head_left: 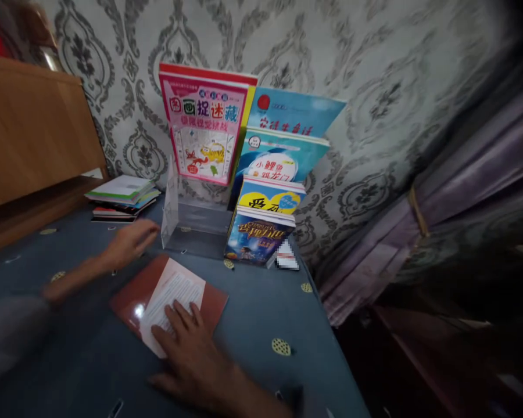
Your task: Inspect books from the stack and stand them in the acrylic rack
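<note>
A reddish-brown, glossy book or folder [131,285] lies flat on the cloth-covered table. On top of it rests a narrow pale sheet of printed text [178,284]; whether the sheet is loose or attached, I cannot tell. My right hand [189,348] is spread over the sheet's lower part, fingers apart. Up and to the left, my left hand [128,244] hovers with fingers stretched out, holding nothing, beside the clear display rack [200,226]. A pink picture book [209,125] stands at the rack's back left. Nearest its front right is a dark blue book [253,238].
Other books in the rack include a yellow-and-blue one [265,197] and a teal one [283,154]. A stack of thin books [124,194] sits at the back left, near a wooden panel [35,133]. A purple curtain [375,249] hangs past the table's right edge.
</note>
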The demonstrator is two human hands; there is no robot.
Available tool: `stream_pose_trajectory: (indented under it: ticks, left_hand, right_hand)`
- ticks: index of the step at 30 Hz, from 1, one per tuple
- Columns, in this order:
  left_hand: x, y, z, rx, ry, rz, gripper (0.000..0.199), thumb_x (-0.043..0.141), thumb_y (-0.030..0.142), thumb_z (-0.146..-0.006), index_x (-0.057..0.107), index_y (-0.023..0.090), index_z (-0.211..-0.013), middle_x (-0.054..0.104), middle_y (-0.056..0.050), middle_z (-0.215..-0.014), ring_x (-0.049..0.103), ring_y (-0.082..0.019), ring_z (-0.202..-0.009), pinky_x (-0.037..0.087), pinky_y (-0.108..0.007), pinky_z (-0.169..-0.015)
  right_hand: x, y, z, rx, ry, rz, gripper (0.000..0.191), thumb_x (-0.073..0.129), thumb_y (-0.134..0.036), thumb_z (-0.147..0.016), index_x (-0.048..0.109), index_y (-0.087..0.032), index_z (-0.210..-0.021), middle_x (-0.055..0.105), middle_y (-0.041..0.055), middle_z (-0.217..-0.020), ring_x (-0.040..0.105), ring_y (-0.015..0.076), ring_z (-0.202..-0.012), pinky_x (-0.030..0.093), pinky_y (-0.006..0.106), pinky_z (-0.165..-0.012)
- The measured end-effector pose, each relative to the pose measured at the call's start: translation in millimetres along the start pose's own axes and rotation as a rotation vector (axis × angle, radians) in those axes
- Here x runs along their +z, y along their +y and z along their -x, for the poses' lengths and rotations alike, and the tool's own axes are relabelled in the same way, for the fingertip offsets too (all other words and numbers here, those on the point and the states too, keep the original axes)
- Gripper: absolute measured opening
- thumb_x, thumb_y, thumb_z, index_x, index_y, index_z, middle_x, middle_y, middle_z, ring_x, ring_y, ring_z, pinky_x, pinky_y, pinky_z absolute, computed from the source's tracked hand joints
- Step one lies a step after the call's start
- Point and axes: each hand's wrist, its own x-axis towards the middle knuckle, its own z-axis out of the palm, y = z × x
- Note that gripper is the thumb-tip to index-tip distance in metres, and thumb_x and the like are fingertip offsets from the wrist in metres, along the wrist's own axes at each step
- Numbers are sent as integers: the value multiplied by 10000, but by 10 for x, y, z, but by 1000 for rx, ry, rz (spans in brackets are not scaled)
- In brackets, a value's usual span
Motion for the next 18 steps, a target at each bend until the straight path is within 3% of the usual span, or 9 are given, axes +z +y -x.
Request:
stream_pose_trajectory:
  ticks: [2,4,7,13,18]
  left_hand:
    - [219,16,430,49,-227,-72,387,402,439,-997,686,199,-1105,728,-97,-1123,660,-250,-1065,493,-396,-1025]
    - [412,-1,684,71,-312,-94,434,377,416,-1016,641,204,-1286,676,-114,-1339,611,-259,-1246,456,-420,-1106]
    - [614,-44,807,94,-322,-115,486,338,383,-1036,572,187,-1414,554,-125,-1523,484,-259,-1429,392,-443,-1186]
    - [803,100,861,77,-261,-232,510,359,397,-1028,560,177,-1441,510,-147,-1562,420,-293,-1484,365,-505,-1202]
    - [928,257,839,117,-250,-329,484,350,356,-1014,607,153,-1372,572,-169,-1500,479,-301,-1440,340,-531,-1208]
  right_hand:
    - [49,-23,-1,-13,-12,-16,698,726,-521,-906,491,-208,-1484,442,211,-1589,366,398,-1495,309,663,-1179]
    - [51,0,1,-13,-15,-18,635,726,-451,-923,510,-218,-1472,463,190,-1581,369,376,-1498,309,639,-1192]
    - [-43,109,42,-12,-46,-15,556,704,-383,-947,532,-229,-1453,489,159,-1570,361,330,-1512,292,580,-1226]
    - [-383,452,303,33,-120,-86,494,662,-154,-940,580,-261,-1415,520,96,-1559,374,250,-1515,287,522,-1244]
    - [-424,453,193,84,-64,-94,401,642,-242,-970,616,-221,-1369,597,94,-1477,489,215,-1432,317,449,-1241]
